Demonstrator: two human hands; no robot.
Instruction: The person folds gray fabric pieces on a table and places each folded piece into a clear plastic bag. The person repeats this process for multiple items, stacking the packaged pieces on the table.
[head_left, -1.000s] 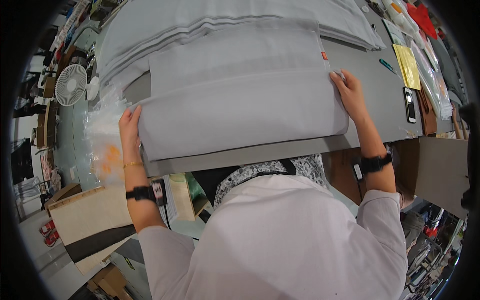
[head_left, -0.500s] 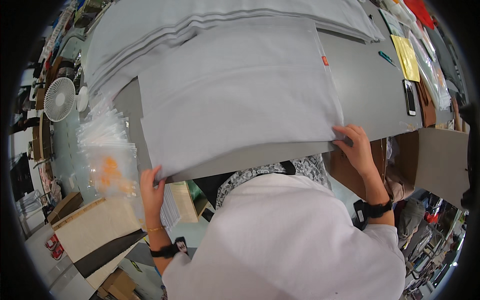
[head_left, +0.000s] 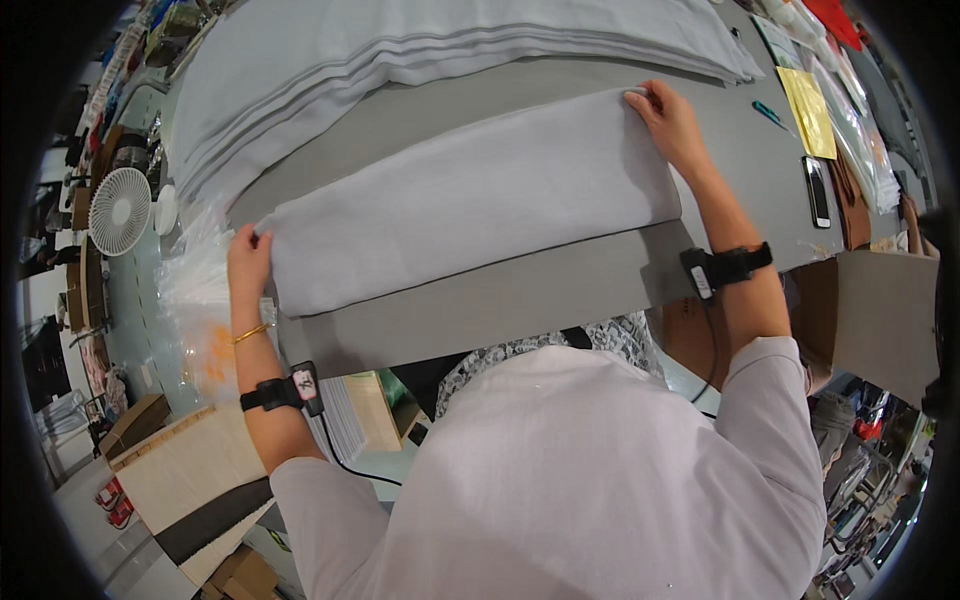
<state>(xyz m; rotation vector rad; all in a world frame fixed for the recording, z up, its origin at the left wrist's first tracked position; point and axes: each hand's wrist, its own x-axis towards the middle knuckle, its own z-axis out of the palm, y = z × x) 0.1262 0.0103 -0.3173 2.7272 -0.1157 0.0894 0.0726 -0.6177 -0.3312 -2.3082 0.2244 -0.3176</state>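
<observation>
- Cluttered workroom, grey worktop (head_left: 560,268) spanning under and between both grips, bare strip on the wearer's side of them.
- Left grip (head_left: 248,268): fingers closed, pinching the far left corner of the grey cloth (head_left: 470,205).
- Right grip (head_left: 670,128): fingers and thumb closed on the same cloth at its far right corner. Sits farther from the wearer than the left grip.
- Cloth: folded into a long band, lying between the grips, slanted, right end farther out. Near edge runs on the wearer's side of both grips. How much of it touches the worktop, can't tell.
- Stack of grey cloths (head_left: 450,25): beyond both grips, layered edges facing them, gap of worktop before the held cloth.
- Clear plastic bags (head_left: 185,275): just left of the left grip, orange marks showing through lower down.
- White fan (head_left: 120,212): farther left of the left grip, past the bags. What it stands on, can't tell.
- Teal cutter (head_left: 767,112): right of the right grip, roughly level with it.
- Yellow packet (head_left: 808,112): farther right of the right grip, past the cutter.
- Phone (head_left: 817,192): right of the right grip, slightly nearer the wearer.
- Black armbands (head_left: 735,266) on both forearms, wearer's side of each grip; gold bracelet (head_left: 252,333) below the left grip.
</observation>
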